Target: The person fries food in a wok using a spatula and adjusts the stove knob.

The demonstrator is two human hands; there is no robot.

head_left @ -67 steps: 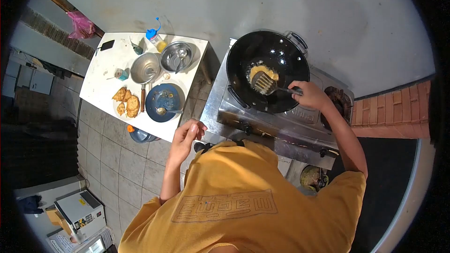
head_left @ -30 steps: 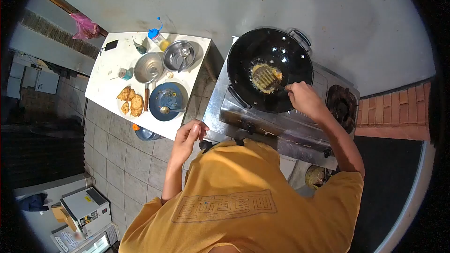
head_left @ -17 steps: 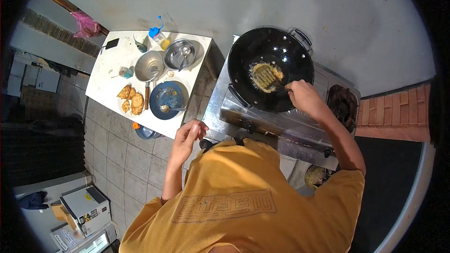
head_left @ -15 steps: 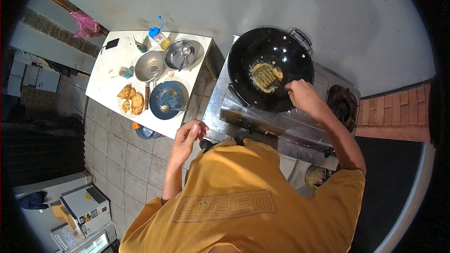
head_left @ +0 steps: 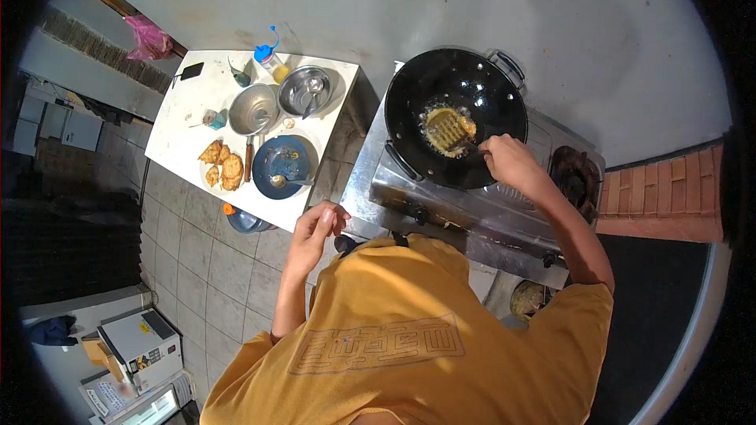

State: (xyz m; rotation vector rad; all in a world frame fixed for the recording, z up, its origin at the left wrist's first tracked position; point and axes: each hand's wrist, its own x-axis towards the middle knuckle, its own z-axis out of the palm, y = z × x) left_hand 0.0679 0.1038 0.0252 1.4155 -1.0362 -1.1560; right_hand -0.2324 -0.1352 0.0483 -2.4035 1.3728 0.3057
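Note:
My right hand [head_left: 508,160] is closed round the handle of a slotted spatula [head_left: 449,131]. The spatula's blade lies on a yellow, bubbling piece of food [head_left: 432,120] at the bottom of a black wok [head_left: 409,94], which sits on a steel gas stove [head_left: 386,181]. My left hand [head_left: 321,222] hangs between the white table and the stove, fingers curled and thumb near them, with nothing seen in it. Nearest to it on the table is a blue plate [head_left: 272,156] with a spoon and crumbs.
The white table [head_left: 185,110] also bears fried pieces [head_left: 231,171], a saucepan [head_left: 252,102], a steel bowl [head_left: 298,83] and a blue-capped bottle [head_left: 272,63]. A second burner [head_left: 575,175] is right of the wok. Below the table's edge stands a container with an orange cap [head_left: 246,222].
My right hand has moved slightly left, and the spatula's blade now lies over the food at a changed angle. My left hand keeps its curled pose. The view has shifted a little.

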